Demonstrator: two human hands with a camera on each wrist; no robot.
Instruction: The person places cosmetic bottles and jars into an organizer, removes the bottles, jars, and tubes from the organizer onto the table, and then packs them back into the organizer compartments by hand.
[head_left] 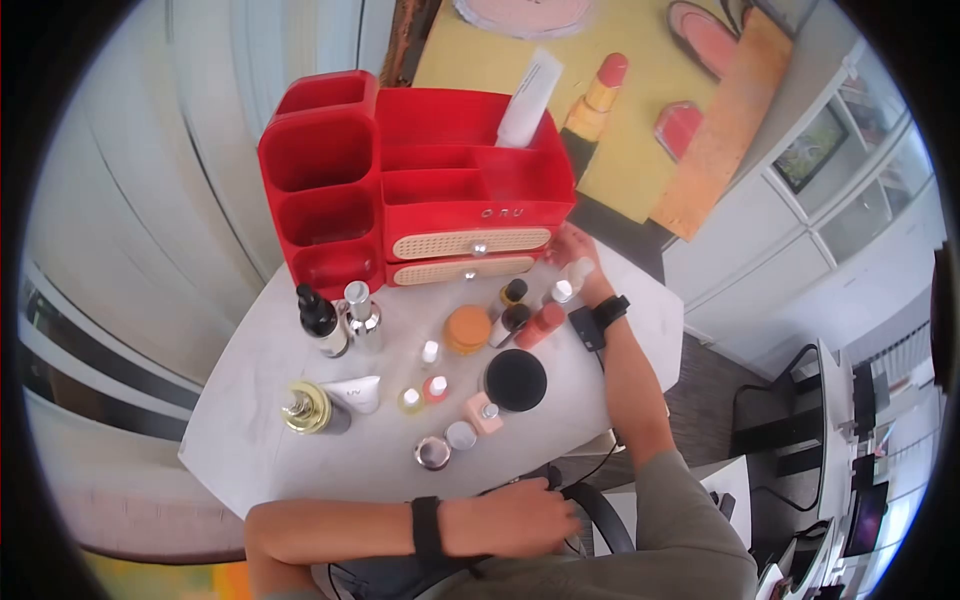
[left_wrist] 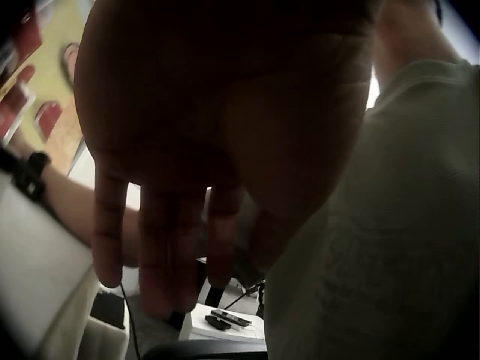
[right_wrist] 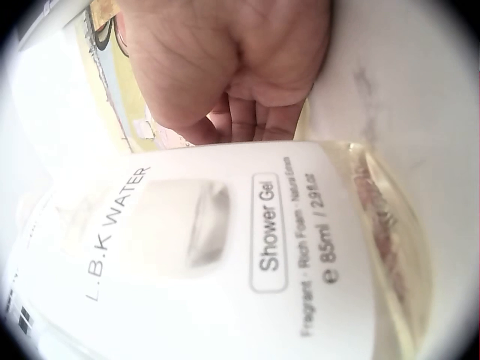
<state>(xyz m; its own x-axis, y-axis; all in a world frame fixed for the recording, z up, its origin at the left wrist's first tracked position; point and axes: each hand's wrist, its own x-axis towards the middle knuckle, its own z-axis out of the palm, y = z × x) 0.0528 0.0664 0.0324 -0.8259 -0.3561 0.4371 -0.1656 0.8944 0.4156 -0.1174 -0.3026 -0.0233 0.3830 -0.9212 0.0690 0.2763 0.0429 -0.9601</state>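
One right hand [right_wrist: 232, 60] outstretched; left hand [head_left: 512, 518] — relaxed

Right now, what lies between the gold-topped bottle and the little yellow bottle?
A white tube and a little bare tabletop, in the head view.

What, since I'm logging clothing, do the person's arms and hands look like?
The left hand has a wide black wristband; the right hand, a black strap with a boxy unit. Both are ungloved; the right sleeve is short, grey-green.

one organizer [head_left: 430, 215], two drawers [head_left: 425, 243], two knobs [head_left: 479, 249], two white tubes [head_left: 529, 98], one black lid [head_left: 515, 380], one shower-gel bottle [right_wrist: 247, 225]
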